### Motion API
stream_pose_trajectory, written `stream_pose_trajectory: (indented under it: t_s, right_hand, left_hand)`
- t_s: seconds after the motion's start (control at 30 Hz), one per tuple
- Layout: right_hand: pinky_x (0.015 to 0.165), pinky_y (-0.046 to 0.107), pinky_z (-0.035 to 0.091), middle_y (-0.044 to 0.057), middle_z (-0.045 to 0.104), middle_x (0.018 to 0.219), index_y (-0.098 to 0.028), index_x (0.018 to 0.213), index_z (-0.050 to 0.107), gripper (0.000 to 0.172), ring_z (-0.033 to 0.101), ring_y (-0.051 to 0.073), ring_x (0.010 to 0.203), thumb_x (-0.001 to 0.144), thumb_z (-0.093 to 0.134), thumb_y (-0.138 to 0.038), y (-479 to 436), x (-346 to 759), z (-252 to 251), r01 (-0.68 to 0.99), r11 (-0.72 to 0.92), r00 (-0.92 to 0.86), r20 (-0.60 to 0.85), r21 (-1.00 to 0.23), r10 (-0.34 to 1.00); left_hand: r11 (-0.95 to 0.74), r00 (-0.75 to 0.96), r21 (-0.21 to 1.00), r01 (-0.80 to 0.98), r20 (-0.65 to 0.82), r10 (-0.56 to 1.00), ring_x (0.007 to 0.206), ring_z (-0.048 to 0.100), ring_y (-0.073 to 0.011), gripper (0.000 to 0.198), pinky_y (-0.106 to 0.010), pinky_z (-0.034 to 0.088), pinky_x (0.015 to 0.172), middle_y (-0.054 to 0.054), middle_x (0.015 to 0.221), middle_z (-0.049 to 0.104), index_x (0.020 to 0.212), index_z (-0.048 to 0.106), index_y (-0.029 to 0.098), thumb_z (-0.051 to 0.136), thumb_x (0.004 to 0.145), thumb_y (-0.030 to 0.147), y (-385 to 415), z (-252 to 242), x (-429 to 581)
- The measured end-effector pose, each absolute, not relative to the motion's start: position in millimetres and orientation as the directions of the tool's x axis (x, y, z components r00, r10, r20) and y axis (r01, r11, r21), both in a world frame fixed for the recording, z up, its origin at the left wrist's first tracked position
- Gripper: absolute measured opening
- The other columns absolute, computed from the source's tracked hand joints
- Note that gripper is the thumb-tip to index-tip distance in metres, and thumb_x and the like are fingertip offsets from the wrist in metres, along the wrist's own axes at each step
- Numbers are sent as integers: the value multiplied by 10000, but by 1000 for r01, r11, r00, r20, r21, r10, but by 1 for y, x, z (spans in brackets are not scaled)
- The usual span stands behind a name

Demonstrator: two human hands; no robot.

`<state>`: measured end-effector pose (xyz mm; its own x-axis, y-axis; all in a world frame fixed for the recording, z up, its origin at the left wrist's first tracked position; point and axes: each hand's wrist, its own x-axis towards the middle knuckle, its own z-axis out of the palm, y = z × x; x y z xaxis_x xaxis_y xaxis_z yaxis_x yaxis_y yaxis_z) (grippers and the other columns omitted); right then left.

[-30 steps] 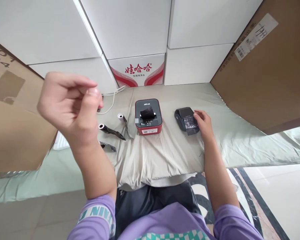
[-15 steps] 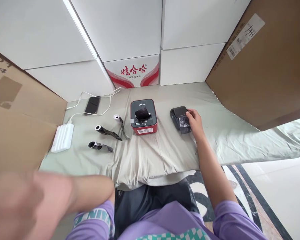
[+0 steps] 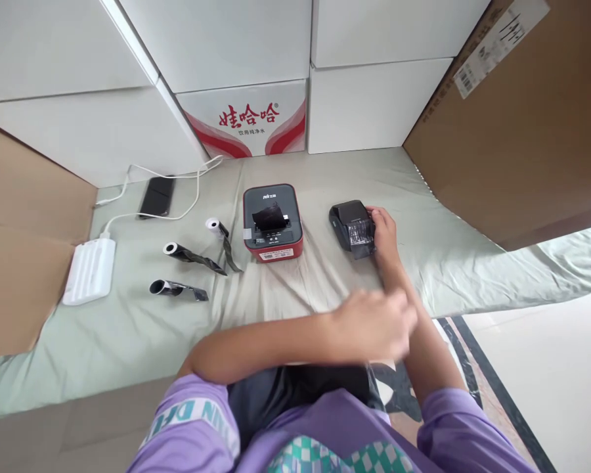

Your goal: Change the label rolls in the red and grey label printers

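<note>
A small black portable printer lies on the cloth right of centre, a strip of dark printed paper hanging from its front. My right hand is closed on its right side, fingers partly hidden behind it. My left hand crosses in front of my body and lies over the right forearm in the view; motion smears its fingers. Between the hands and the paper rolls stands a red and black label printer, with a black strip coming out of its top slot.
On the left lie several rolls with black tails, including one white-ended roll. Beyond them are a white power bank with a cable and a dark phone. White boxes line the back; a cardboard box stands at right.
My left hand has swung from the lower left across to the right forearm. The right hand has shifted slightly along the portable printer's side. The camera view has turned a little.
</note>
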<state>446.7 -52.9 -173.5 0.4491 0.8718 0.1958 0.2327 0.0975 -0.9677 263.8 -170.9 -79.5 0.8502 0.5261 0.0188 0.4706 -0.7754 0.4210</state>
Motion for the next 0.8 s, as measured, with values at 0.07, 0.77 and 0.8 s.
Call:
stream_pose_trajectory:
  t_s: [0.07,0.77,0.8]
  right_hand:
    - [994,383,506,54,751,1041,-231,994,718,383,669,231,1038,955,523,-559,-51,446,-175,235,112,451,210,-966,867]
    - [975,398,528,59,746,1044,-239,1045,714,488,693,229,1015,1018,436,-638,-49,443,-191,282,175,485,298,-943,822]
    - [981,402,530,58,748,1049,-240,1050,713,497,696,230,1024,1016,433,-649,-49,443,-192,284,172,484,296,-943,823]
  left_hand:
    - [-683,715,458,569,136,686,1173,712,-308,173,-433,632,926,-176,1256,694,1102,630,170,545,1043,308,-140,-111,279]
    - [-518,519,547,657,171,838,1452,552,-381,274,-517,469,1199,-283,1699,362,1008,563,181,678,766,121,-87,-171,271]
    - [-519,520,537,665,166,838,1391,603,-371,221,-509,481,1185,-259,1704,368,956,578,189,677,769,124,-86,-169,270]
